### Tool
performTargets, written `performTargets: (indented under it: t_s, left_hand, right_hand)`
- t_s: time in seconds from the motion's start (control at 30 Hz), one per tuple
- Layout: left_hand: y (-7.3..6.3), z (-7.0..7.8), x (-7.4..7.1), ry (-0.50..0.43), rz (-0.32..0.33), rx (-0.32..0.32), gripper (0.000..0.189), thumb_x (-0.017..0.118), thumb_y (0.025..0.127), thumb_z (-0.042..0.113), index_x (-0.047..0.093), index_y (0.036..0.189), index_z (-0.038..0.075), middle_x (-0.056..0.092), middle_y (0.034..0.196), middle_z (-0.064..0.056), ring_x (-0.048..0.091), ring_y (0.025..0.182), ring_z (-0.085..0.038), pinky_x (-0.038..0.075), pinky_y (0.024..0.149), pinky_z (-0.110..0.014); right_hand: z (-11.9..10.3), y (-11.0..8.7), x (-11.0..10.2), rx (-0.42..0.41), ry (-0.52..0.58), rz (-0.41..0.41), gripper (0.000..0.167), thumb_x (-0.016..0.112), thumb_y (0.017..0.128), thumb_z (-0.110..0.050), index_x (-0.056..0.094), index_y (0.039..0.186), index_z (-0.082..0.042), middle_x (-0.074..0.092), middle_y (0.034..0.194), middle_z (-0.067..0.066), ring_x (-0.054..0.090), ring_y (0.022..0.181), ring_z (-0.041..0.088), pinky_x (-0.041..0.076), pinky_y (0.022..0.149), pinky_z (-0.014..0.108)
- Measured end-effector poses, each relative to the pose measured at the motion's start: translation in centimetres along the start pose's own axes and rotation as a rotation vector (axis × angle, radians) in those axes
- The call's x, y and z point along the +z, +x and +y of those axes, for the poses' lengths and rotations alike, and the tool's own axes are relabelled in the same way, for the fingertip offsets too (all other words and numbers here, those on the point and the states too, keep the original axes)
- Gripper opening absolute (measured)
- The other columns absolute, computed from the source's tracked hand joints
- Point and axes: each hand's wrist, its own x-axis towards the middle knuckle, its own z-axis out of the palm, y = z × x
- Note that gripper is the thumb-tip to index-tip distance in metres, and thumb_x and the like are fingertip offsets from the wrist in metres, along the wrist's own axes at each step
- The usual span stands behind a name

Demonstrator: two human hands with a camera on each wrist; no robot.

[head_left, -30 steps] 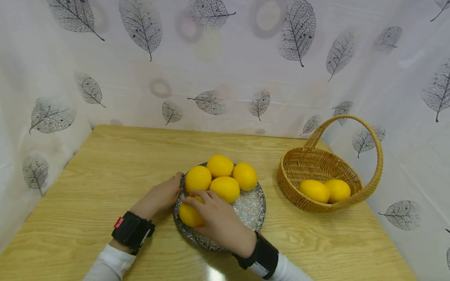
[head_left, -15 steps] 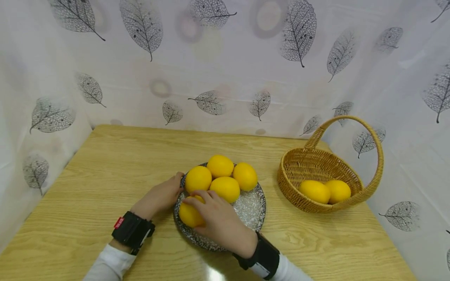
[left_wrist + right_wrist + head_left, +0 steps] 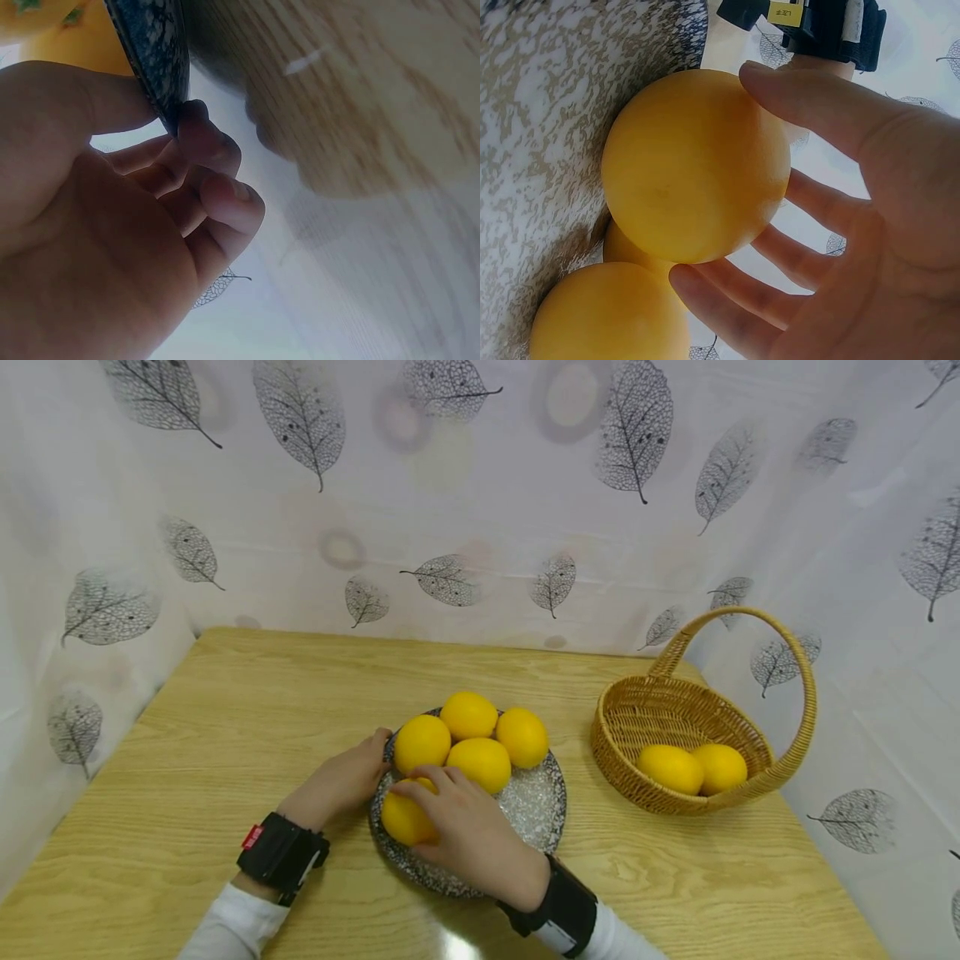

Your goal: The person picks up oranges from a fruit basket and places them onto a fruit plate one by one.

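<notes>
A speckled black-and-white plate (image 3: 536, 814) bears several smooth yellow fruits, among them one at the back (image 3: 468, 715). My left hand (image 3: 348, 781) pinches the plate's left rim; in the left wrist view the thumb lies over the rim (image 3: 161, 60) and curled fingers are under it. My right hand (image 3: 480, 831) reaches over the plate and holds the front-left yellow fruit (image 3: 405, 817), its fingers and thumb spread around it. Seen from the right wrist, this fruit (image 3: 694, 169) sits by the plate's surface, with another fruit (image 3: 607, 315) close by.
A wicker basket (image 3: 615, 760) with a tall arched handle stands to the right of the plate, holding two yellow fruits (image 3: 671, 768). The wooden table (image 3: 300, 685) ends at a white curtain (image 3: 480, 485) printed with leaves.
</notes>
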Motion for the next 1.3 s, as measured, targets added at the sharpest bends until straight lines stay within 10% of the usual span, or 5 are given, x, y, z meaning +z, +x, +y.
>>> performTargets:
  t_s: [0.53,1.3]
  left_hand:
    - [0.0,0.2,0.1,0.01,0.001,0.001,0.041,0.05,0.106,0.009,0.041,0.14,-0.01,0.059,0.138,-0.032,0.062,0.124,-0.043,0.056,0.099,-0.055]
    - [0.3,0.0,0.3,-0.003,-0.019,-0.034,0.044,0.045,0.107,0.011,0.037,0.145,-0.009,0.053,0.146,-0.032,0.054,0.135,-0.044,0.048,0.11,-0.058]
  right_hand:
    - [0.3,-0.1,-1.2,0.026,0.027,-0.02,0.066,0.081,0.087,-0.039,0.054,0.145,-0.024,0.055,0.146,0.002,0.056,0.128,0.018,0.053,0.107,0.032]
    - [5.8,0.3,-9.1,0.199,0.006,0.011,0.061,0.075,0.094,-0.033,0.051,0.148,-0.019,0.05,0.151,0.01,0.051,0.136,0.032,0.054,0.104,0.044]
